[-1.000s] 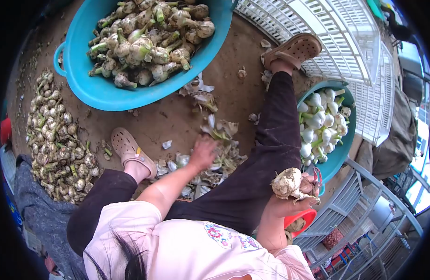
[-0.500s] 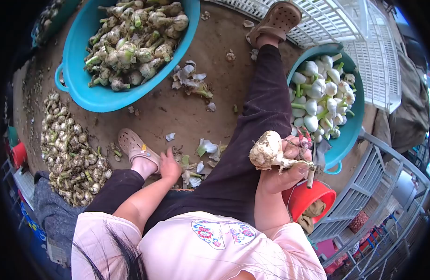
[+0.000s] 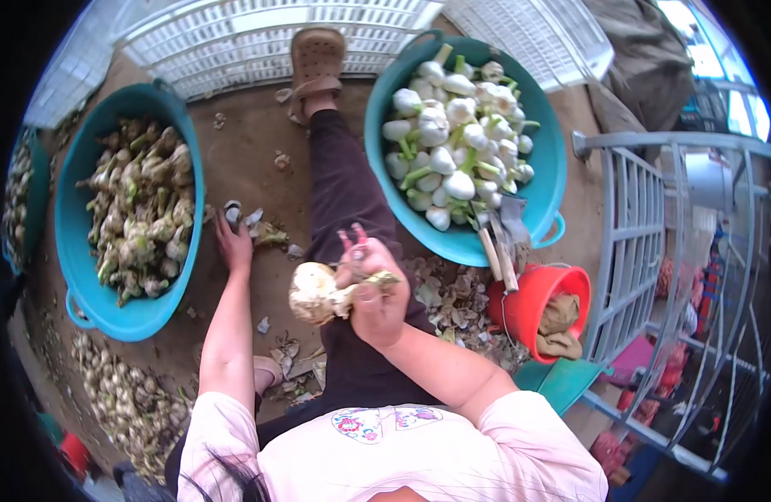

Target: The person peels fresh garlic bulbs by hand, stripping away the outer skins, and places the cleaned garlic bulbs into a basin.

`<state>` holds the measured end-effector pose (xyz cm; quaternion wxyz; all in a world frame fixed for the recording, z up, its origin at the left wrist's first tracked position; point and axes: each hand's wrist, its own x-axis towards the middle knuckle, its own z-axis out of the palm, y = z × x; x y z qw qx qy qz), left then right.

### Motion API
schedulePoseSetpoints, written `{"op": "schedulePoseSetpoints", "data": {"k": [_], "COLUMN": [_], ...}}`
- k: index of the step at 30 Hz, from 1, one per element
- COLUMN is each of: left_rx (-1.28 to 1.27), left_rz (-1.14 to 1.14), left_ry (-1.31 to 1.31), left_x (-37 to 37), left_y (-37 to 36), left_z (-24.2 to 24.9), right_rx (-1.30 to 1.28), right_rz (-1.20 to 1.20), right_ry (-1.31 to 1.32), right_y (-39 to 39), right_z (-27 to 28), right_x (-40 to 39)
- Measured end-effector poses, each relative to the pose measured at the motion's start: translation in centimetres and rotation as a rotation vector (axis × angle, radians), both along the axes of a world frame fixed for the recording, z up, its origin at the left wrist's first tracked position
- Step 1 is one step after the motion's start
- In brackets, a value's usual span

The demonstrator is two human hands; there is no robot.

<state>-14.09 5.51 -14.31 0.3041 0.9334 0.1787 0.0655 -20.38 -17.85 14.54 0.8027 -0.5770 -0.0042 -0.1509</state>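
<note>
My right hand [image 3: 375, 294] is closed around the stem of a garlic bulb [image 3: 312, 293], raised over my dark trouser leg. The bulb is pale with dirt-stained skin, its round end facing left. On the floor beside the left tub, my left hand [image 3: 233, 241] has its fingers closed at some loose garlic skins [image 3: 253, 217]; its grip is partly hidden. Unpeeled garlic [image 3: 147, 217] fills the blue tub [image 3: 139, 322] at left. Cleaner white garlic [image 3: 459, 159] with green stems lies in the round tub [image 3: 554, 159] at right.
Wooden-handled tools [image 3: 498, 251] lean on the right tub's rim. A red bucket [image 3: 519, 305] holds brown cloth. White crates [image 3: 277, 50] line the back, and a metal rack [image 3: 632, 226] stands at right. More garlic [image 3: 122, 397] is heaped on the floor at lower left.
The view has turned toward the right. My left hand has moved from beside my shoe out to the skins by the left tub. The garlic bulb stays in my right hand, now over my leg.
</note>
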Motion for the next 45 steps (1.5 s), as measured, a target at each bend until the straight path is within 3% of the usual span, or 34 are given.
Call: {"op": "schedulePoseSetpoints", "data": {"k": [1,3,4,6,8,10,12,13,14,16,18,20,22,24,25,26,27,29,31,36,44,45], "left_rx": [0.148,0.292,0.206,-0.077,-0.363,-0.612,-0.882,-1.001,-1.058,-1.405,-1.520,-0.743,-0.745,-0.733,-0.896,-1.058,-1.016,-0.964,-0.666,-0.616,-0.263,-0.414], "left_rz": [-0.252,-0.746,-0.968,-1.203,-1.107,-0.673,-0.138,0.048,0.128,-0.087,-0.456,-0.698,-0.631,-0.515,-0.408,-0.271,-0.273,-0.243,-0.251,-0.225,-0.222,-0.184], "left_ry": [-0.012,-0.051,0.017,0.261,0.515,0.636,0.500,0.353,0.244,0.057,-0.061,-0.297,-0.358,-0.439,-0.383,-0.337,-0.334,-0.357,-0.476,-0.565,-0.562,-0.489], "left_x": [-1.8,-6.5,-10.1,-16.5,-19.5,-19.4,-16.5,-14.0,-11.5,-10.1,-11.3,-13.9,-15.8,-17.1,-17.6,-18.5,-19.3,-21.4,-22.5,-23.1,-15.8,-14.9], "left_y": [-3.2,-9.0,-11.1,-13.2,-12.4,-9.3,-4.8,-2.9,-1.7,-2.3,-3.6,-6.0,-6.6,-6.0,-5.4,-4.7,-3.9,-2.6,0.0,5.0,9.6,9.5], "left_z": [0.3,1.8,3.1,5.5,6.2,4.9,3.5,4.4,8.3,20.9,29.6,35.8,36.6,37.9,39.2,40.8,42.4,46.5,47.7,49.3,44.6,44.2], "right_rx": [-0.186,-0.244,-0.265,-0.320,-0.381,-0.381,-0.424,-0.462,-0.459,-0.472,-0.406,-0.387,-0.357,0.177,0.311,0.317,0.363,0.373,0.442,0.652,0.603,0.575], "right_rz": [0.063,0.081,0.088,0.122,0.122,0.137,0.128,0.098,0.078,0.046,-0.048,-0.015,-0.049,0.558,0.719,0.819,0.857,0.845,0.794,0.913,0.714,0.725], "right_ry": [-0.070,-0.064,-0.071,-0.049,-0.078,-0.077,-0.085,-0.132,-0.088,-0.035,-0.061,-0.058,-0.131,0.090,0.219,0.159,0.117,0.053,0.013,0.015,0.150,0.140], "right_y": [-0.2,1.0,1.5,2.4,2.9,3.3,3.2,3.5,3.6,4.2,4.9,4.7,4.3,4.3,3.8,3.6,4.4,5.8,8.7,15.0,22.2,22.5], "right_z": [0.3,0.8,1.2,0.8,0.1,-0.3,-0.4,-0.9,-0.2,-0.5,1.4,4.2,6.2,8.2,11.5,13.1,13.6,16.9,18.2,20.7,14.0,12.6], "right_x": [0.4,0.4,0.3,-0.1,-0.6,-1.6,-2.1,-2.0,-2.4,-2.5,-3.3,-4.2,-5.0,-5.0,-6.0,-6.4,-6.2,-7.3,-8.2,-10.4,-3.5,-2.3]}}
